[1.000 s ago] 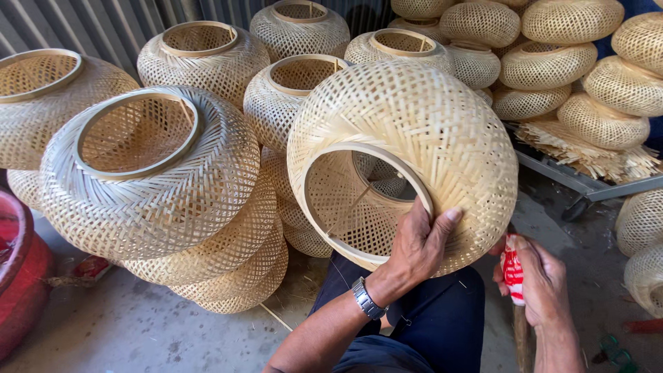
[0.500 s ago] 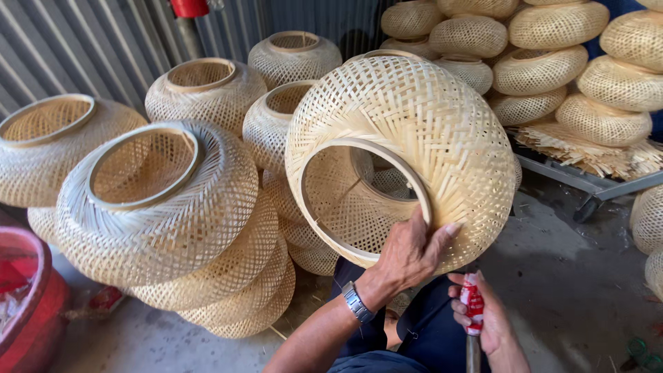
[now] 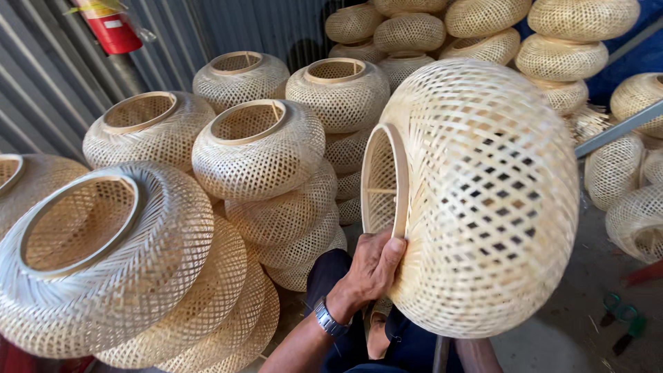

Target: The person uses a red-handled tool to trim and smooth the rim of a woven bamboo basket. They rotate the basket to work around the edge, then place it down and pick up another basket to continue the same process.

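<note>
Around you stood stacks of pale woven bamboo lampshades, filling the shed from the grey corrugated metal wall (image 3: 41, 90) on your left to the far right edge. Biggest among them, at your lower left, was the wide flattened woven shade with a broad round wooden rim (image 3: 103, 255), lying on a pile of similar flat ones. Behind it rose a column of rounder shades topped by the open-mouthed woven globe (image 3: 259, 148).

Directly before you was the large round open-weave bamboo lampshade (image 3: 483, 200), turned on its side with its ringed mouth facing left, raised above your lap and blocking the view of the floor and stacks beyond. Your left hand (image 3: 369, 269) gripped it at the lower edge of that ring, thumb on the rim and fingers curled behind the weave. Your right hand was hidden under the shade, so its grip could not be judged.

Smaller things: a red fire extinguisher (image 3: 110, 27) at the upper left, and green-handled scissors (image 3: 621, 321) on the concrete floor (image 3: 552, 338) at right.
</note>
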